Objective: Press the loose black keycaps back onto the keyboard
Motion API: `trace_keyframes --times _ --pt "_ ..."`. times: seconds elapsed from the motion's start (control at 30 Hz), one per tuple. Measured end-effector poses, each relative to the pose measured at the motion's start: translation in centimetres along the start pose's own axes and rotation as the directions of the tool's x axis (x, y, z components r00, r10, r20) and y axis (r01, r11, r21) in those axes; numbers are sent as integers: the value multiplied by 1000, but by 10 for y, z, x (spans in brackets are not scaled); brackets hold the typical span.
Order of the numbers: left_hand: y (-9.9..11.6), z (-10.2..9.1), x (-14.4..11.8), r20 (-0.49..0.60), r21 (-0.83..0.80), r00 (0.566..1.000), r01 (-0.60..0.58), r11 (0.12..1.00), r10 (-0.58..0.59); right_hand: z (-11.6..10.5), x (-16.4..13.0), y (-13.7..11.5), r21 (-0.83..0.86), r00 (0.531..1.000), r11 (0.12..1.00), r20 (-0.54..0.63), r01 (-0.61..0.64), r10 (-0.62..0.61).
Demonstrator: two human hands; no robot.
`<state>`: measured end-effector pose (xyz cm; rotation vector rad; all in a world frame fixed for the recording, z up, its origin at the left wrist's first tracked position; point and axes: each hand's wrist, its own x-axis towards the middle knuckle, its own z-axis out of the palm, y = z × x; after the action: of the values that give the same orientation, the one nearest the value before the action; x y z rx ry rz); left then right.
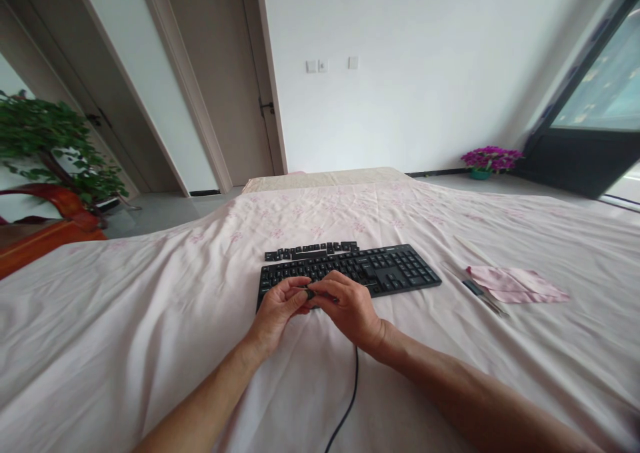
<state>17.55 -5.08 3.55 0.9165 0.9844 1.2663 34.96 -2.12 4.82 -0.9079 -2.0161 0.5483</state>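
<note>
Left of frame: potted plant, floor-standing, clear of the work.

Centre: left hand and right hand, fingertips meeting at the near edge of the black keyboard, pinched together on a small dark keycap; the keyboard lies flat on the pink sheet within reach. Row of loose keycaps just beyond it, lined up, apparently for order. Cable trails to lower centre.

Right: thin tool beside folded pink cloth.

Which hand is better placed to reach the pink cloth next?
Probably the right hand. The cloth lies to the right of the keyboard, on that hand's side. The left hand would have to cross over. Both hands meet over a small dark piece.
</note>
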Motion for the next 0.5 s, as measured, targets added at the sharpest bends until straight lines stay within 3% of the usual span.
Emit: trace_keyframes --times 0.33,0.5 --pt "-3 -2 1 9 3 1000 3 1000 -3 -2 0 -1 -34 999 998 25 46 -45" --pt "1 1 -1 34 76 999 14 997 -17 -15 9 -3 -52 997 998 75 31 -27"
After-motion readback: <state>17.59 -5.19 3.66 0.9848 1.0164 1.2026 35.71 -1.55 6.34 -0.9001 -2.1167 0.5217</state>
